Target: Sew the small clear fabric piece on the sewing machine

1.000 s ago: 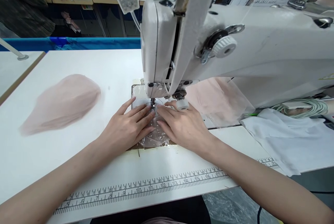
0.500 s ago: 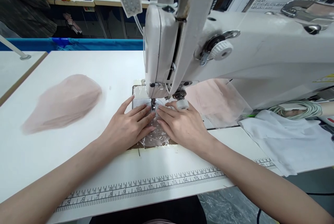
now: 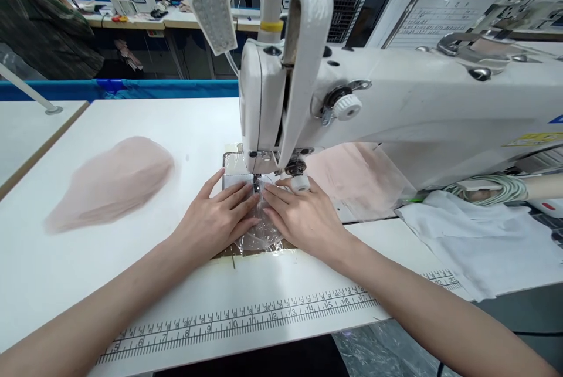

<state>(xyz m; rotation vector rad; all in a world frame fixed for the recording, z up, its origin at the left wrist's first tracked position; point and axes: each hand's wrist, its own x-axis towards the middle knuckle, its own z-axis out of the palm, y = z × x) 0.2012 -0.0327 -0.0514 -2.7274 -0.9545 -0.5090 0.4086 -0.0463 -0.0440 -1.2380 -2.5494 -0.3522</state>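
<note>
My left hand [image 3: 214, 220] and my right hand [image 3: 302, 217] lie flat, fingers stretched out, on a small sheer pink fabric piece [image 3: 263, 235] under the presser foot [image 3: 256, 184] of a white sewing machine [image 3: 373, 107]. The fingertips of both hands meet just in front of the needle and press the piece onto the needle plate [image 3: 231, 167]. A pile of sheer pink fabric pieces [image 3: 112, 182] lies on the white table [image 3: 132, 271] to the left of my left hand.
More pink fabric [image 3: 358, 175] lies behind the machine arm. White cloth [image 3: 479, 242] and a coiled pale cord [image 3: 488, 188] sit at the right. A printed ruler [image 3: 246, 321] runs along the table's front edge. A lamp head [image 3: 211, 4] hangs above. Another person's sleeve [image 3: 39, 25] shows far left.
Both hands stay pressed on the fabric piece at the needle. The view has tilted up, showing more of the machine's top and the room behind.
</note>
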